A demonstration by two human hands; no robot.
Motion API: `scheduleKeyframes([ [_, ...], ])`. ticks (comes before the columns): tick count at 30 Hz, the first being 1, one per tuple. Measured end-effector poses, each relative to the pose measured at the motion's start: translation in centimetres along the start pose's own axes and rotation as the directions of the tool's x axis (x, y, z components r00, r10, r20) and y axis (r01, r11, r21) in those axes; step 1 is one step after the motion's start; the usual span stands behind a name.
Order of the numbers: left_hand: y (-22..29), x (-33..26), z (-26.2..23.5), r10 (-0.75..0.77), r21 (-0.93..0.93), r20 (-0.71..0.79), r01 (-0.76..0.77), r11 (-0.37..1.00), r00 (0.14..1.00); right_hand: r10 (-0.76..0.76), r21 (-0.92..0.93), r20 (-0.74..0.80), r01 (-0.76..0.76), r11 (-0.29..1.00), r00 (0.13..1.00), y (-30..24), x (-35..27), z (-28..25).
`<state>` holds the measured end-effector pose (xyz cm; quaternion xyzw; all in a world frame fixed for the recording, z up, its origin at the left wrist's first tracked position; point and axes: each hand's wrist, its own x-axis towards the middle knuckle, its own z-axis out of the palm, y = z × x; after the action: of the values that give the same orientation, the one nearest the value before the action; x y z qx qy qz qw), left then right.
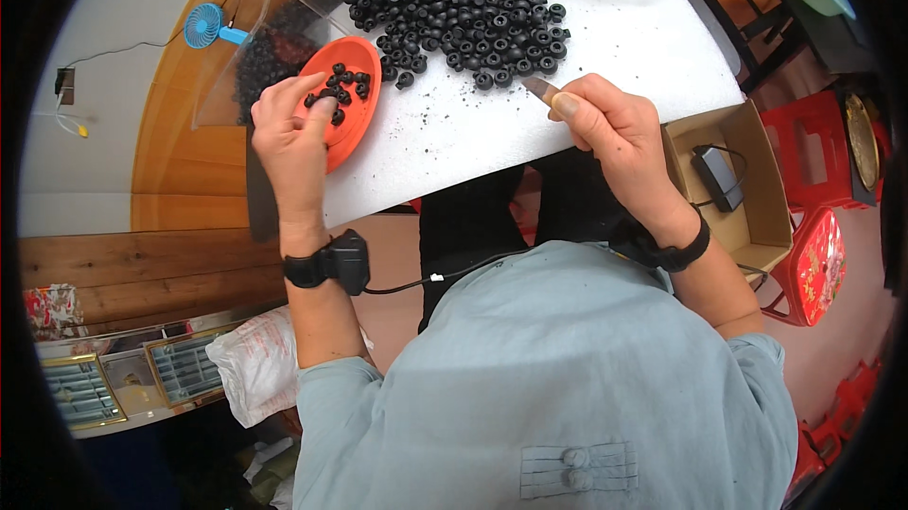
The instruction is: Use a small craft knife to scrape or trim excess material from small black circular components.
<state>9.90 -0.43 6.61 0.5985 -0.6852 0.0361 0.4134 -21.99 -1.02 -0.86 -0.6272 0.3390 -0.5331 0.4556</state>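
Note:
My left hand (288, 127) is over the orange oval plate (355, 137) at the left of the white table. Its thumb and forefinger are apart, with small black rubber-looking pieces (339, 118) right by the fingertips; no piece is plainly gripped. Several such pieces lie on the plate. In my closed right hand (605, 118) is a small knife (537, 87), its short blade pointing up and left toward the pile. That big pile of round black pieces with holes (454, 9) covers the far middle of the table, its near edge just beyond the blade.
Black crumbs dot the white foam tabletop (454, 141). A clear plastic bin (274, 51) with dark bits stands behind the plate, near a blue fan (204, 26). To the right are a cardboard box (757, 226) holding a black adapter (719, 177) and a red stool (815, 264).

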Motion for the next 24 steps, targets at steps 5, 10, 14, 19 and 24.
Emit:
scheduleKeyframes([
  [5, 3.5, -0.9, 5.4, 0.348, 0.052, 0.163, -0.36, 0.931, 0.923, 0.02, -0.019, 0.013, -0.019, 1.0, 1.0, -0.1, -0.1, -0.2],
  [10, 5.2, -1.0, 9.1, 0.399, -0.029, 0.222, -0.403, 0.915, 0.889, 0.024, 0.028, 0.024, -0.025, 0.999, 0.999, 0.0, -0.1, -0.1],
  [14, 5.2, -0.9, 10.0, 0.391, -0.025, 0.23, -0.396, 0.918, 0.891, 0.019, 0.015, 0.01, -0.019, 1.0, 1.0, -0.1, -0.2, 0.0],
  [19, 5.7, -1.6, 8.5, 0.381, 0.01, 0.233, -0.394, 0.919, 0.895, 0.008, 0.042, 0.006, -0.009, 0.999, 1.0, 0.0, -0.2, -0.3],
  [24, 6.0, -2.7, 8.4, 0.344, 0.005, 0.268, -0.359, 0.933, 0.9, 0.016, 0.016, 0.005, -0.016, 1.0, 1.0, 0.0, -0.2, -0.2],
])
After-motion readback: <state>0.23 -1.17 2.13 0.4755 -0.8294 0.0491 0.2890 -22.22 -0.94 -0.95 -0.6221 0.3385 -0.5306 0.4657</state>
